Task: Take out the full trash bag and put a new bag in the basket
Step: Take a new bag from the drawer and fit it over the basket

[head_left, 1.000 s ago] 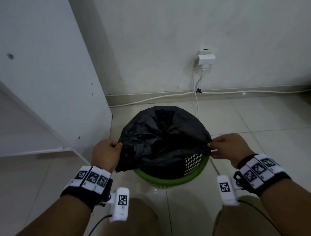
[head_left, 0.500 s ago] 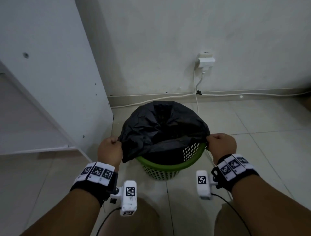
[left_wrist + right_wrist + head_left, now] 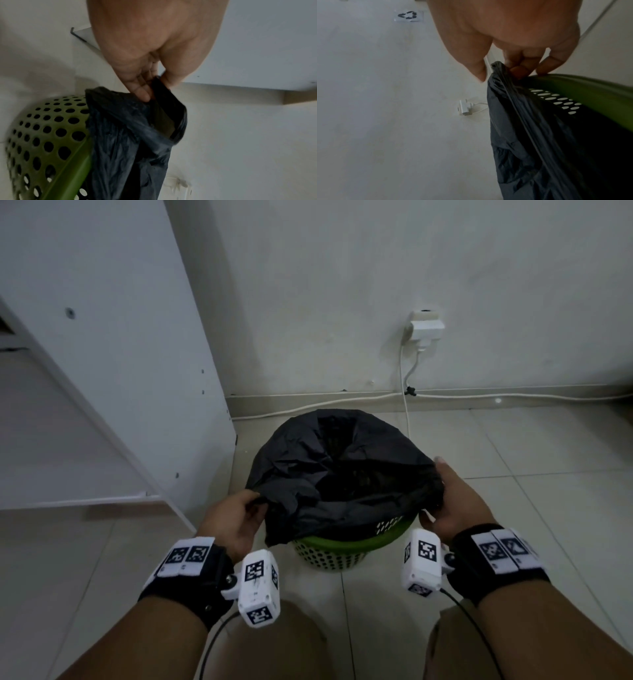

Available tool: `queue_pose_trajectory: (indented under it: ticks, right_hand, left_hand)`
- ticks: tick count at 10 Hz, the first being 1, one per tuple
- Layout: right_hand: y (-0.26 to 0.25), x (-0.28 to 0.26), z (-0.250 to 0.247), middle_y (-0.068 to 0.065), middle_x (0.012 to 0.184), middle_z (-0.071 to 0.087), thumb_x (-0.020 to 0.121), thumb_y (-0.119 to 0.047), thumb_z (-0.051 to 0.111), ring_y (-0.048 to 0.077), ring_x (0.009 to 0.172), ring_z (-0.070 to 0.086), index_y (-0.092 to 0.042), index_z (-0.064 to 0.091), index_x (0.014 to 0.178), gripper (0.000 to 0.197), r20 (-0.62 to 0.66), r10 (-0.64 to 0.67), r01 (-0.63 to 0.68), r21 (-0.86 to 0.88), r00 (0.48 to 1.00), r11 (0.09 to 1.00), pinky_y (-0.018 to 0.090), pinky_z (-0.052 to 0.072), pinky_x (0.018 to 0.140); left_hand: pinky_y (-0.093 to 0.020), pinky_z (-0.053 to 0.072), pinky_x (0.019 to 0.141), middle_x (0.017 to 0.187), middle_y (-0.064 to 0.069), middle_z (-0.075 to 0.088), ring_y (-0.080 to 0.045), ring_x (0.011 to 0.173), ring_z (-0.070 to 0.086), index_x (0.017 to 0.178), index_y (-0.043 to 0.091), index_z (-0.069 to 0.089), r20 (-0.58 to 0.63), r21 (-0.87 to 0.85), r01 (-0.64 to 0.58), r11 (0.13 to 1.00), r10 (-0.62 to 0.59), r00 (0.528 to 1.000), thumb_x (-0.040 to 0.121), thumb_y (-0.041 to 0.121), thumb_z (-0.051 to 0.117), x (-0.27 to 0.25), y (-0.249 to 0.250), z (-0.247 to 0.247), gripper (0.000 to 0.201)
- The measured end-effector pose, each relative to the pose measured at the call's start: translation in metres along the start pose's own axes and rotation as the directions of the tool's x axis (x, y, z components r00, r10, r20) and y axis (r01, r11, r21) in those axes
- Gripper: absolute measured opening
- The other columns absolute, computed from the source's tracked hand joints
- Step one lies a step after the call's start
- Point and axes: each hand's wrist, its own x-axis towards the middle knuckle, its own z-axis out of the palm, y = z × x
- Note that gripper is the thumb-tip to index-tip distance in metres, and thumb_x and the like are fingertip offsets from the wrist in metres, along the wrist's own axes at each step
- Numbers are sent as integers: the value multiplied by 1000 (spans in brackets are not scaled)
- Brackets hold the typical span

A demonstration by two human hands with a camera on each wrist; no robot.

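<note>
A green perforated basket (image 3: 329,554) stands on the tiled floor by the wall, with a black trash bag (image 3: 342,474) spread over its mouth. The far and side parts of the rim are covered; the near rim (image 3: 342,542) shows green. My left hand (image 3: 239,518) pinches the bag's near-left edge between thumb and fingers (image 3: 142,93), beside the basket wall (image 3: 48,135). My right hand (image 3: 452,501) lies along the bag's right side. Its curled fingers (image 3: 518,69) hold the bag's edge (image 3: 498,66) at the rim (image 3: 582,86), with the thumb apart.
A white cabinet panel (image 3: 120,354) stands close on the left of the basket. A wall socket with a plug (image 3: 424,326) and white cables (image 3: 406,392) run along the wall behind it. My knees (image 3: 274,645) are just before the basket.
Both hands stay on the bag's edge. The right hand has turned from a fist to lie along the bag's right side, and the left hand has turned palm-in nearer the rim.
</note>
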Motion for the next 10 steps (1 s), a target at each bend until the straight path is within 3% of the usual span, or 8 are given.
queue_pose_trajectory:
  ticks: [2, 3, 4, 5, 7, 8, 9, 10]
  right_hand:
    - [-7, -15, 20, 9, 96, 67, 84, -16, 74, 18, 72, 61, -12, 64, 85, 11, 19, 29, -25, -165, 999, 986, 31, 48, 61]
    - [-13, -16, 21, 6, 92, 71, 85, -19, 72, 20, 81, 65, -14, 67, 89, 8, -17, 5, -6, -51, 1000, 999, 33, 44, 67]
    - [-11, -21, 21, 11, 110, 73, 94, -16, 61, 26, 97, 68, -8, 66, 114, 22, 107, -12, 5, 68, 994, 998, 36, 49, 81]
    - [-2, -20, 13, 12, 124, 67, 97, -12, 55, 27, 103, 67, 0, 59, 125, 31, 86, -22, 3, 214, 996, 977, 33, 53, 88]
    - [0, -17, -14, 13, 121, 71, 84, -18, 60, 28, 107, 69, -11, 70, 117, 35, 208, 45, -137, 456, 977, 879, 43, 48, 97]
    - [-2, -13, -21, 14, 113, 74, 96, -27, 56, 29, 103, 71, -10, 74, 107, 27, 137, 33, -92, 449, 990, 889, 43, 52, 94]
    - [12, 7, -31, 17, 127, 67, 86, -19, 69, 32, 112, 67, -10, 66, 124, 39, -49, 109, -85, 352, 993, 932, 41, 56, 87]
    - [27, 18, -27, 19, 139, 57, 93, -21, 60, 34, 126, 56, -9, 53, 137, 46, -209, 166, -150, 90, 964, 984, 35, 50, 88]
  left_hand:
    - [-23, 60, 66, 92, -11, 65, -19, 82, 63, 86, 5, 62, 57, -28, 11, 1000, -10, 998, 94, -4, 47, 3, 5, 7, 20]
    - [-30, 56, 80, 114, -16, 64, -24, 90, 63, 117, 2, 62, 44, -51, 12, 999, -10, 999, 95, -2, 40, 0, 4, 11, 32]
    - [-30, 60, 69, 128, -17, 60, -27, 93, 63, 135, 4, 54, 30, -76, 38, 996, -35, 999, 98, -1, 37, -2, 5, 15, 41]
    - [-29, 61, 56, 117, -13, 64, -25, 87, 63, 125, 6, 57, 20, -89, 67, 994, -66, 998, 101, 3, 37, -5, 3, 16, 32]
    - [-45, 47, 77, 121, -20, 67, -34, 91, 67, 124, -2, 62, 42, -44, 150, 988, -148, 988, 104, 13, 34, -18, -8, 8, 37]
    - [-41, 54, 69, 102, -21, 74, -33, 78, 72, 95, -6, 70, 47, -66, 120, 991, -117, 992, 93, 3, 48, -14, -4, -7, 24]
    - [-39, 53, 82, 142, -21, 56, -33, 107, 64, 123, -4, 60, -83, -135, 92, 987, -104, 991, 106, 13, 35, 7, -7, -30, 35]
    - [-41, 45, 101, 154, -24, 40, -39, 139, 44, 147, -4, 39, -110, -11, 104, 995, -105, 988, 107, 12, 34, 14, -18, -28, 43]
